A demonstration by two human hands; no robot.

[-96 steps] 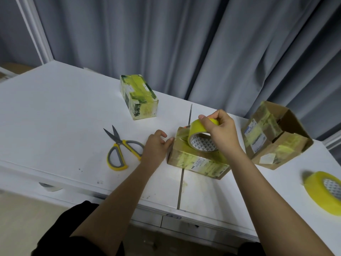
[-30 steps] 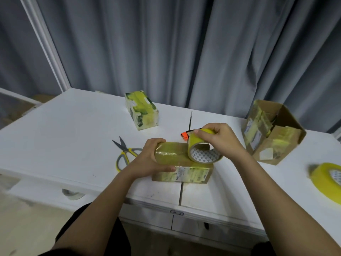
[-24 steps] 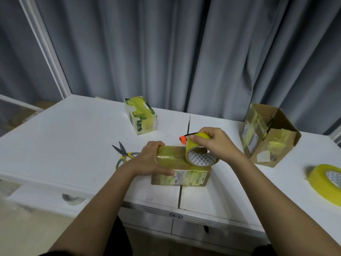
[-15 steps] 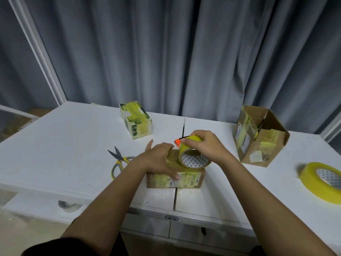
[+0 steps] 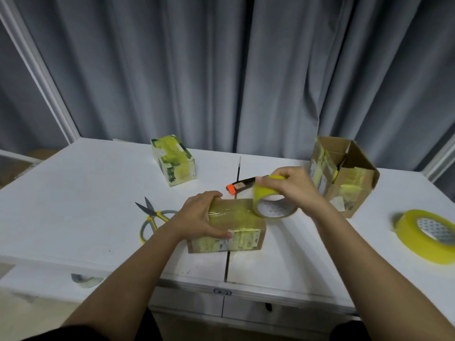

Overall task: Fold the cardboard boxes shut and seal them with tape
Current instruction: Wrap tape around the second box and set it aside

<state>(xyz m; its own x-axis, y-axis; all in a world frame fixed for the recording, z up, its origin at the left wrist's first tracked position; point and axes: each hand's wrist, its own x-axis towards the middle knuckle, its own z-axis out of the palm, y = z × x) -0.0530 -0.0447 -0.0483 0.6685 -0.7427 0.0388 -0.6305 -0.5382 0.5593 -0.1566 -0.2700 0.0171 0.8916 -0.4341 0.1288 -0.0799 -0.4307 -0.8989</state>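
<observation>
On the white counter [image 5: 73,193], scissors [image 5: 154,217] lie at the left, with a taped box [image 5: 173,159] farther back. Near the middle, the left hand [image 5: 200,217] grips the left end of the box [image 5: 234,226], thumb on its near side. At the box's far right corner, the right hand [image 5: 293,187] grips a tape roll [image 5: 272,203]. A cutter [image 5: 242,185] lies just beyond. Farther right stands an open box [image 5: 344,175], then a 2nd roll [image 5: 428,233].
</observation>
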